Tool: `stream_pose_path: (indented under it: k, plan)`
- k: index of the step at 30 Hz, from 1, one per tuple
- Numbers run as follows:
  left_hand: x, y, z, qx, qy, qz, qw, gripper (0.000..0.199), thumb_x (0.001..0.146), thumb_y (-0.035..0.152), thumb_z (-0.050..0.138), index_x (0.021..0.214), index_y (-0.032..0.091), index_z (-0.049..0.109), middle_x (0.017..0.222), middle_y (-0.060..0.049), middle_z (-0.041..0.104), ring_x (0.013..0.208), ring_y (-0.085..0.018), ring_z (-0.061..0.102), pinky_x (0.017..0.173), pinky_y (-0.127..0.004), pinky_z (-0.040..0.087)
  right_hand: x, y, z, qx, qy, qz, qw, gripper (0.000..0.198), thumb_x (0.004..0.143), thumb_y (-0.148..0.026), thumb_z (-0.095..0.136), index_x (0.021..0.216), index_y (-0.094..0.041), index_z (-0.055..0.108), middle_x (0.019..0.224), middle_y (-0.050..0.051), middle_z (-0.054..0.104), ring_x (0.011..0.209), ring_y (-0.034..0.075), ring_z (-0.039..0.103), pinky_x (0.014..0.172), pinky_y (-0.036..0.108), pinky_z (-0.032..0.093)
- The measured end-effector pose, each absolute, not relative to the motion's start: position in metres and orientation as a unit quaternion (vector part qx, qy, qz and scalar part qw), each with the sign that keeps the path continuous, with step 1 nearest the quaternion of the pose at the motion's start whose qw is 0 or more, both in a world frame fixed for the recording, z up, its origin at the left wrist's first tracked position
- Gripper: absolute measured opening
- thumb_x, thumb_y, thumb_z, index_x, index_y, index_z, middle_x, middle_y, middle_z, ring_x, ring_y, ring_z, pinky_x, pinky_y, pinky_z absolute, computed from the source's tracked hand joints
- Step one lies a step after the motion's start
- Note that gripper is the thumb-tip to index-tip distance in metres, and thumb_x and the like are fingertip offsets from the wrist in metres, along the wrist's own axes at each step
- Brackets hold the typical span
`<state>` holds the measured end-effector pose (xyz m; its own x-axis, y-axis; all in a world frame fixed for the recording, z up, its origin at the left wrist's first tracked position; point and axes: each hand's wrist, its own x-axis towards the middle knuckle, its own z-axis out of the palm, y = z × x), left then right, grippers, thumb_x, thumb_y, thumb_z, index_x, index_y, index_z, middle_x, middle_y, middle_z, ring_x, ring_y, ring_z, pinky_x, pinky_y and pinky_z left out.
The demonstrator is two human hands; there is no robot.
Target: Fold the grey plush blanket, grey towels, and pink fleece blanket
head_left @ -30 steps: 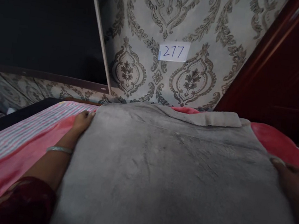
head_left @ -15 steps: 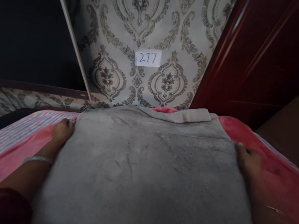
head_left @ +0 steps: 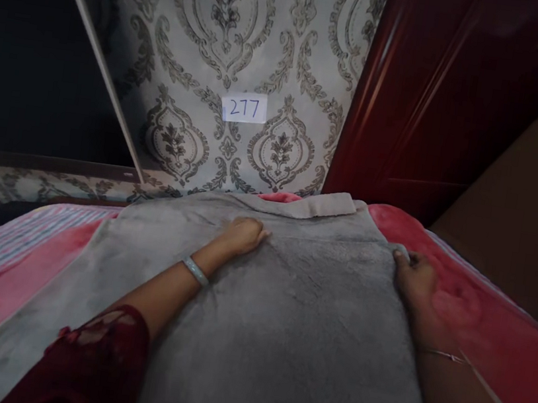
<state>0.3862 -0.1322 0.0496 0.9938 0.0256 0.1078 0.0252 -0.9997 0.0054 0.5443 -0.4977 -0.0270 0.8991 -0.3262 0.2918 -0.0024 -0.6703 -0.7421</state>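
Observation:
A wide piece of grey plush cloth [head_left: 291, 325] lies spread in front of me, with a seam across its far part and a paler strip folded over at the far edge. My left hand [head_left: 243, 234] rests on the middle of that seam. Its fingers are curled in and seem to pinch the cloth; the fingertips are partly hidden. At the right edge of the cloth, near its far corner, my right hand [head_left: 411, 275] grips the fabric between thumb and fingers.
Pink-red plush bedding [head_left: 475, 304] and a striped sheet [head_left: 8, 241] lie under the cloth. Beyond stand a patterned wall with a paper label [head_left: 244, 107] reading 277, a dark screen-like panel [head_left: 43, 63] at left, and a dark red door [head_left: 428, 97] at right.
My left hand has moved from the cloth's left edge inward to its middle. The left side of the cloth now spreads wider. My right hand still holds the right edge; the view has shifted slightly right.

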Motion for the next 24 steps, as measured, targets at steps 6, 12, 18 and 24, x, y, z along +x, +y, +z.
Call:
stream_pose_path:
  k: [6, 12, 18, 24]
  plan:
    - [0.400, -0.117, 0.016, 0.993, 0.109, 0.049, -0.004, 0.049, 0.104, 0.047, 0.034, 0.111, 0.014, 0.069, 0.105, -0.017, 0.075, 0.104, -0.030, 0.070, 0.087, -0.037, 0.050, 0.563, -0.505, -0.041, -0.882, 0.071, -0.264, 0.383, 0.046, 0.084, -0.053, 0.051, 0.097, -0.013, 0.071, 0.083, 0.011, 0.068, 0.074, 0.025, 0.059, 0.068, 0.036, 0.046]
    - [0.404, -0.112, 0.016, 0.993, 0.113, 0.019, -0.003, 0.047, 0.105, 0.045, 0.032, 0.111, 0.016, 0.069, 0.106, -0.016, 0.075, 0.103, -0.029, 0.071, 0.084, -0.035, 0.050, 0.563, -0.503, -0.036, -0.918, 0.101, -0.226, 0.308, 0.037, 0.086, -0.045, 0.054, 0.099, -0.015, 0.071, 0.088, 0.014, 0.070, 0.081, 0.028, 0.064, 0.070, 0.036, 0.048]
    - [0.404, -0.111, 0.016, 0.994, 0.103, 0.031, 0.012, 0.046, 0.104, 0.044, 0.032, 0.113, 0.018, 0.069, 0.108, -0.017, 0.075, 0.105, -0.030, 0.070, 0.087, -0.037, 0.050, 0.530, -0.483, -0.001, -0.925, -0.051, -0.290, 0.240, 0.045, 0.092, -0.034, 0.045, 0.123, -0.009, 0.065, 0.121, 0.021, 0.068, 0.114, 0.033, 0.061, 0.098, 0.047, 0.048]
    - [0.405, -0.107, 0.013, 0.995, 0.082, 0.042, 0.028, 0.047, 0.103, 0.047, 0.032, 0.108, 0.019, 0.069, 0.105, -0.017, 0.075, 0.103, -0.031, 0.071, 0.087, -0.038, 0.051, 0.460, -0.389, 0.006, -0.895, -0.413, -0.113, 0.124, 0.067, 0.101, -0.051, 0.040, 0.159, -0.020, 0.033, 0.164, 0.012, 0.030, 0.153, 0.031, 0.022, 0.122, 0.056, 0.019]
